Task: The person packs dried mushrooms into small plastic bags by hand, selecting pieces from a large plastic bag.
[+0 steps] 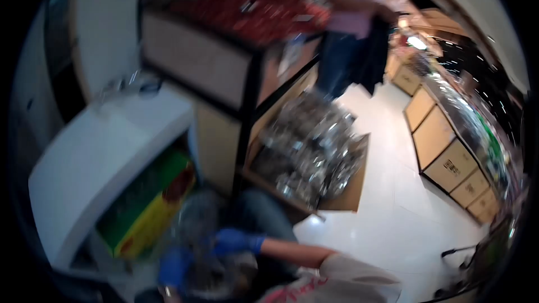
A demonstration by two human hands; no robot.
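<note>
1. Bunching between the person's two hands, a greyish, shiny, see-through plastic bag or wrapping (210, 275) sits low at the bottom of the view, near a blue-trousered knee (261, 213). Motion blur hides whether it is one piece or several, and what may be inside.
2. Judging by its crinkled gloss, the plastic should be light, soft and floppy, likely slippery against a glove, and thin enough to tear if pulled hard. A gathered fold or a top edge looks a better hold than a flat, smooth side.
3. The right hand (238, 242), in a blue glove below a grey sleeve with red lettering (359, 278), reaches in from the right and appears to touch the plastic's upper part. Its fingers are smeared; I cannot tell how far they are spread or whether they grip.
4. The left hand (176, 267), also blue-gloved, is at the plastic's left side, seemingly in contact. The spread of its fingers cannot be told either.
5. Just beside is a green-and-yellow printed carton (149, 207) within a white, rounded cabinet (106, 151). Beyond the knee stands an open brown cardboard box (345, 199), heaped with clear, glossy plastic packs (309, 140).
</note>
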